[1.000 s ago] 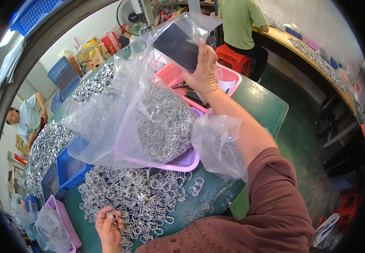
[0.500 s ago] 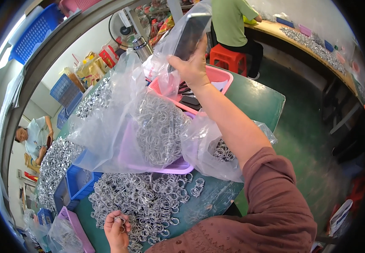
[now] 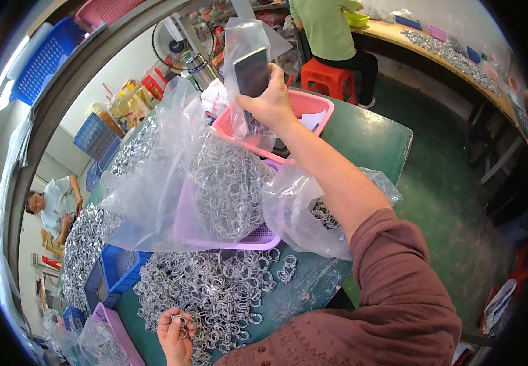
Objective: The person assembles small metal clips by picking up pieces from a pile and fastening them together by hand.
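Note:
My right hand (image 3: 274,102) is stretched out over a pink basket (image 3: 323,125), closed around a dark smartphone (image 3: 253,74) inside a clear plastic bag (image 3: 239,38). Low in front of me, my left hand (image 3: 172,340) pinches a small silver metal ring (image 3: 182,319). It is at the near edge of a loose heap of similar silver rings (image 3: 206,293) on the green table (image 3: 313,280). Behind the heap, a large clear bag full of rings (image 3: 230,189) sits in a purple basket (image 3: 258,241). Beneath my right forearm lies another clear bag (image 3: 288,210) with rings in it.
Blue trays (image 3: 117,268) and a long purple tray (image 3: 117,335) stand left of the heap. Beyond them are piles of shiny metal parts (image 3: 84,244) and a seated person (image 3: 57,204). Another person (image 3: 325,30) sits on a red stool (image 3: 328,79) at a far bench.
My right hand has come down and left with the bagged phone, now lower over the pink basket. My left hand has shifted slightly and still holds the ring.

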Available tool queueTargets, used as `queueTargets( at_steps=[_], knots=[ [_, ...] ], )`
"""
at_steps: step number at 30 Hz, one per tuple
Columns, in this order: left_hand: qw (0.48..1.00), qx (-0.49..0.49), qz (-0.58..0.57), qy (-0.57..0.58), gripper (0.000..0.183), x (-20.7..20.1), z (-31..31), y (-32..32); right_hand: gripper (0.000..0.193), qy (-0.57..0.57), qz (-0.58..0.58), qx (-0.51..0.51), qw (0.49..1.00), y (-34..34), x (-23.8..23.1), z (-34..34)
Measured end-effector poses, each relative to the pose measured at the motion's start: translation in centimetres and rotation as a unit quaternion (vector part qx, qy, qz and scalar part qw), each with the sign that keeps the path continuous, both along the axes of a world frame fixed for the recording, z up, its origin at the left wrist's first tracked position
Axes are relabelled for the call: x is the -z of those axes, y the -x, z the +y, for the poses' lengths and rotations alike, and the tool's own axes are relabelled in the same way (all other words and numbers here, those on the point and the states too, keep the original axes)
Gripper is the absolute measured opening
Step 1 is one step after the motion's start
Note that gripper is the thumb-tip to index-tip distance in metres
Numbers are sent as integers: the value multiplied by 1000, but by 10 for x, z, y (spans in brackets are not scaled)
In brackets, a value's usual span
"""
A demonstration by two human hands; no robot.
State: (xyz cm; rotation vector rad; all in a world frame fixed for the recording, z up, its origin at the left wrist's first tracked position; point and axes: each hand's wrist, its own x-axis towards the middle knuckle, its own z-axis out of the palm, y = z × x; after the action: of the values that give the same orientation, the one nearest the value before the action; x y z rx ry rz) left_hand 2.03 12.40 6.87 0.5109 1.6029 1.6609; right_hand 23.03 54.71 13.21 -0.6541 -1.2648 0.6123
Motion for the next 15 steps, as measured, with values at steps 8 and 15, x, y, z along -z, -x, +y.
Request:
queueTargets(
  at_steps=[8,15],
  knots=[
    [1000,11,-3,0,17,0,-1,-5,78,17,-69,7,997,-10,6,-1],
    [1000,15,-17,-8,17,4,-3,-1,76,20,-107,39,993,-6,8,-1]
  ],
)
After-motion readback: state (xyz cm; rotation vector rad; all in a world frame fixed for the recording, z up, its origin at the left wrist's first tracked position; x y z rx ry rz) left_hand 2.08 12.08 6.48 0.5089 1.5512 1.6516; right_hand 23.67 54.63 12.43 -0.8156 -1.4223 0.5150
